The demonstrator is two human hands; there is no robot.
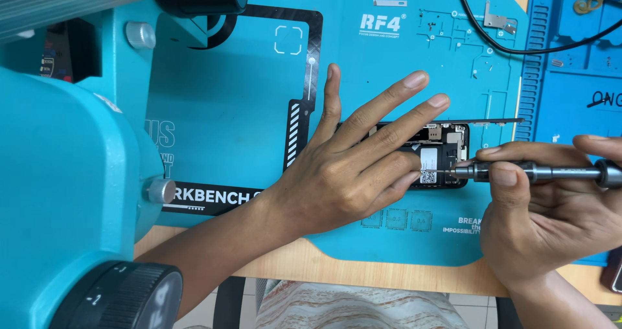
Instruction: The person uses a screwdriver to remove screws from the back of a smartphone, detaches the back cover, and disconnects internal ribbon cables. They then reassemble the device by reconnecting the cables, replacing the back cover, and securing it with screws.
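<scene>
A teal microscope stand [65,173] is filling the repair mat's [246,109] left edge. The left hand [353,167] is lying open, fingers spread, pinning the opened phone [444,154] near the mat's middle. The right hand [551,219] is gripping a precision screwdriver [538,172], its tip meeting the phone's interior. Keeping the bit square and pressure light seems wise. Small loose parts [499,19] are lying toward the far right corner.

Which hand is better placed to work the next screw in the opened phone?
Right. The right hand already holds the screwdriver, tip on the phone; the left hand lies flat, pinning it down.
</scene>
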